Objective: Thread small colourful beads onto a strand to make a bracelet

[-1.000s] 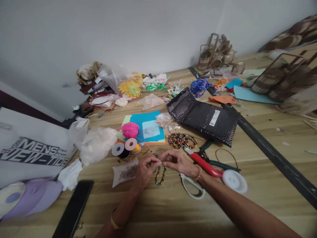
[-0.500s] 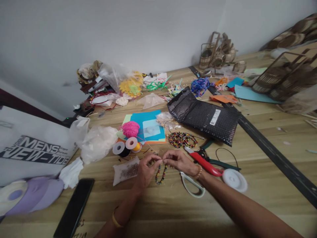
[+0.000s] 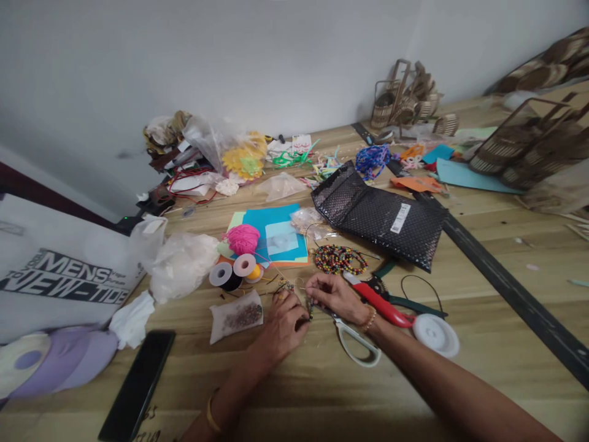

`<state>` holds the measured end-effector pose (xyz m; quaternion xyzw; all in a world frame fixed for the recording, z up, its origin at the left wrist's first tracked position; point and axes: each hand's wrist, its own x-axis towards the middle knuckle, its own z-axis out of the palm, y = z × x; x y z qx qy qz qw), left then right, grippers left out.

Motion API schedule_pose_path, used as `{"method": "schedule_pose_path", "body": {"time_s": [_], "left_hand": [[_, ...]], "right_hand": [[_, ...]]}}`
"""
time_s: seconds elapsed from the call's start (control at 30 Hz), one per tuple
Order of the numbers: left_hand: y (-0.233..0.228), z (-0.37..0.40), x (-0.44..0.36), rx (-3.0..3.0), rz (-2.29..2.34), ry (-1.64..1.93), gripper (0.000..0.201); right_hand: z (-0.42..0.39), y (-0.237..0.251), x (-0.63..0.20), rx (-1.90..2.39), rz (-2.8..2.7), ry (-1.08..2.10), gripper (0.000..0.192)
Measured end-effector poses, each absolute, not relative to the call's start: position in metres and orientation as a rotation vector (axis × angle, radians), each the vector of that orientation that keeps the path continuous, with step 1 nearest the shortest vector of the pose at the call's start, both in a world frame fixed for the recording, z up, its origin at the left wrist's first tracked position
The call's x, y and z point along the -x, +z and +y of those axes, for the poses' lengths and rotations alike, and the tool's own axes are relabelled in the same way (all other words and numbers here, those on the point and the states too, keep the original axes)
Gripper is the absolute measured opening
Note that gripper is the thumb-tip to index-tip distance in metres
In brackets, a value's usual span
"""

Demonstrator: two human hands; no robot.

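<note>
The short multicoloured bead strand (image 3: 311,309) is being pinched by the closed fingertips of the right hand (image 3: 338,298) and is showing in the gap between both hands. The left hand (image 3: 283,325) is being held palm down just beside it, near a few small beads (image 3: 286,286); whether anything is being gripped there cannot be told. The white-handled scissors (image 3: 367,363) are being partly covered by the right hand, while a coiled bead strand (image 3: 339,259) is lying just beyond.
</note>
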<state>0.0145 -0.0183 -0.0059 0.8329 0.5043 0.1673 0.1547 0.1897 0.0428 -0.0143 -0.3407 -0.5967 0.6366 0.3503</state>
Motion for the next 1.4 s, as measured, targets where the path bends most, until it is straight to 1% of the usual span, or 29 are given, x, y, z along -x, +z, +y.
{"method": "schedule_pose_path", "body": {"time_s": [0.1,0.23,0.43,0.57,0.73,0.83,1.07,1.23,1.4], "left_hand": [[-0.001,-0.018,-0.01,-2.36,1.342,0.444,0.006],[0.005,-0.018,-0.006,-2.372,1.215,0.392,0.011],[0.01,-0.019,-0.007,-2.395,1.106,0.362,0.013],[0.017,-0.014,-0.003,-2.265,1.061,0.399,0.011],[0.012,0.002,0.012,-2.113,1.465,0.639,0.016],[0.003,0.01,0.017,-2.17,1.644,0.66,0.015],[-0.006,0.011,0.013,-2.328,1.702,0.618,0.013],[-0.009,0.011,0.014,-2.29,1.704,0.676,0.014],[-0.009,0.012,0.013,-2.275,1.696,0.66,0.013]], "right_hand": [[0.042,-0.015,-0.19,0.895,-1.656,1.575,0.029],[0.041,-0.017,-0.191,0.923,-1.817,1.425,0.022],[0.039,-0.017,-0.19,0.912,-1.877,1.345,0.021],[0.039,-0.017,-0.191,0.9,-1.882,1.358,0.021],[0.04,-0.018,-0.192,0.896,-1.892,1.391,0.021],[0.04,-0.017,-0.192,0.916,-1.875,1.401,0.022],[0.04,-0.017,-0.191,0.935,-1.862,1.406,0.022],[0.041,-0.02,-0.191,0.929,-1.853,1.414,0.024],[0.041,-0.019,-0.192,0.945,-1.826,1.441,0.026]]}}
